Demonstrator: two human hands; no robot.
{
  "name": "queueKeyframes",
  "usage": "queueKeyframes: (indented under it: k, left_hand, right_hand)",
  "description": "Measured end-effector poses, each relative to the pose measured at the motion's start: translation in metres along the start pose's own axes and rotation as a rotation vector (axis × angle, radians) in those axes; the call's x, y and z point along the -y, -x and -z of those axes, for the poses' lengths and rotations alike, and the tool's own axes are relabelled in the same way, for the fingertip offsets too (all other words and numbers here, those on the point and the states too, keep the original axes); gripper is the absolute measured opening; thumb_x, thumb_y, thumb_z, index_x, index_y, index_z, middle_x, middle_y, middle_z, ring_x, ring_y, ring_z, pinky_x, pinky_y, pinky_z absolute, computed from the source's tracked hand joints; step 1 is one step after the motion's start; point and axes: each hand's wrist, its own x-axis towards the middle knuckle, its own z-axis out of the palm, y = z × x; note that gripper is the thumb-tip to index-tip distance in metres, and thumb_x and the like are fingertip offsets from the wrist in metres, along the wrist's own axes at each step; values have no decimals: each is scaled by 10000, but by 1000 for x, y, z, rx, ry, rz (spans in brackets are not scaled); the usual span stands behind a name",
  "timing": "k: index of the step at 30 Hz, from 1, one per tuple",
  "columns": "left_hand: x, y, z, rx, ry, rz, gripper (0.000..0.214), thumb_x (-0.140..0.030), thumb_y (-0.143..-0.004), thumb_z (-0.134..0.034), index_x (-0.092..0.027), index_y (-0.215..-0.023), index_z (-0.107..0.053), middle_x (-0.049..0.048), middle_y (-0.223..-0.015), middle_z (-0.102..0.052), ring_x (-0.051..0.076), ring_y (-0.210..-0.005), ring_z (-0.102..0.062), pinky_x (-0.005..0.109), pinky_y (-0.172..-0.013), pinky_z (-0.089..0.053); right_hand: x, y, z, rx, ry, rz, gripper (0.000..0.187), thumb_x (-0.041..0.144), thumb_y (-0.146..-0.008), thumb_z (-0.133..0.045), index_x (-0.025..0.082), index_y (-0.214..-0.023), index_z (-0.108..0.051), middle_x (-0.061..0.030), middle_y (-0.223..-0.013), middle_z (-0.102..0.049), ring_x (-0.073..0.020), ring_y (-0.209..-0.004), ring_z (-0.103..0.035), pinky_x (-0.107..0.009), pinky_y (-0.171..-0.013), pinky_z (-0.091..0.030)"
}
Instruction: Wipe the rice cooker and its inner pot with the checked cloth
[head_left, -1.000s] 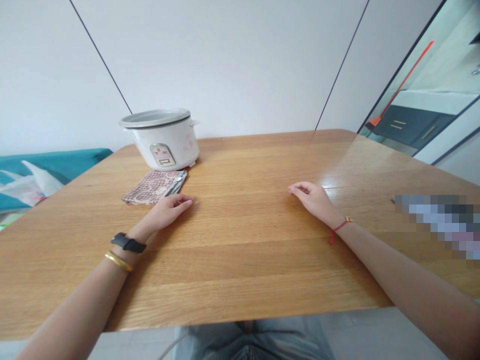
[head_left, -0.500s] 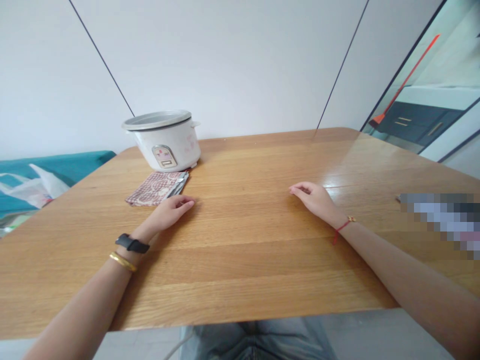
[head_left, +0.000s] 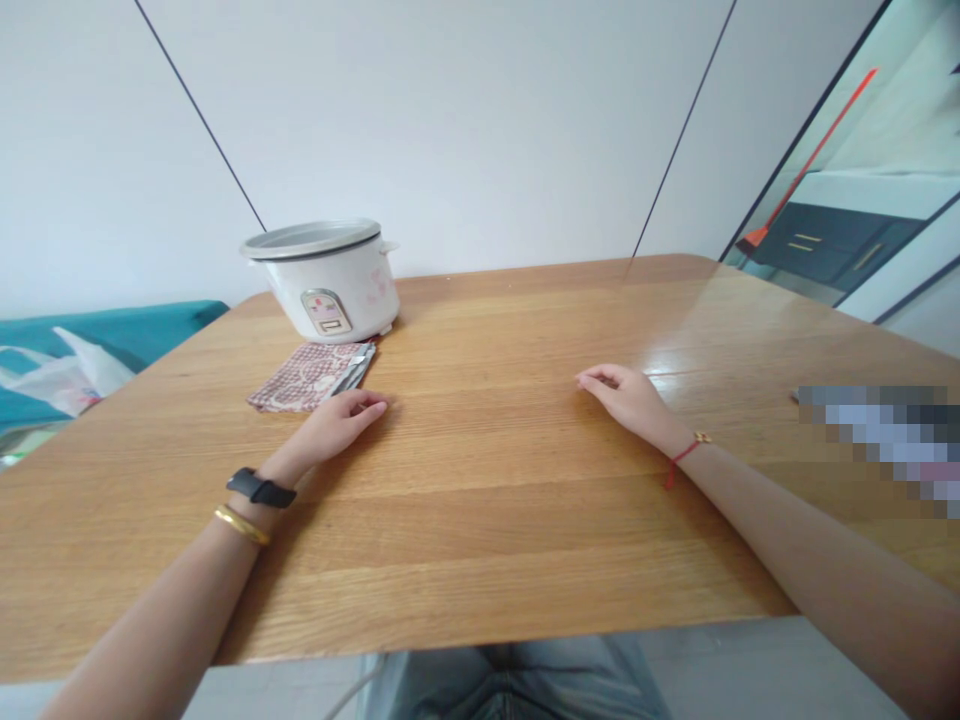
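My left hand (head_left: 346,422) rests on the wooden table (head_left: 480,470), its fingers loosely curled with thumb and fingertips together. Nothing shows in it. Just beyond it lies a folded red-and-white checked cloth (head_left: 304,376) with a grey edge. A white rice cooker (head_left: 330,295) stands behind that cloth, lidless, its grey rim uppermost; its inside is mostly hidden from this angle. Over on the right side, my right hand (head_left: 626,395) also lies on the tabletop, closed in a loose pinch around nothing visible. Bare wood separates the two hands.
A pixelated patch (head_left: 892,430) covers something at the table's right edge. On the left, a white plastic bag (head_left: 67,375) sits on a teal seat (head_left: 172,325). A pale panelled wall (head_left: 480,130) rises behind the table. An orange broom (head_left: 817,155) leans beyond the doorway.
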Motion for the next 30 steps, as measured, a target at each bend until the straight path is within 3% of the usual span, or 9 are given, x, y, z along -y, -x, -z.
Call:
queueKeyframes:
  k: [13, 30]
  left_hand:
    - [7, -3, -2, 7, 36, -23, 603, -667, -868, -522, -162, -1131, -720, 112, -1198, -727, 295, -1086, -657, 405, -987, -466]
    - [5, -2, -2, -6, 22, -15, 597, -690, -851, -522, -187, -1099, -727, 101, -1175, -738, 292, -1053, -665, 398, -960, -483]
  right_hand:
    - [0, -1, 1, 31, 4, 11, 288, 437, -870, -566, 207, -896, -737, -75, -964, -765, -245, -932, -694, -382, -847, -534]
    - [5, 0, 0, 28, -10, -21, 277, 403, -858, -595, 195, -961, -746, -87, -1010, -761, -234, -937, -698, -394, -886, -544]
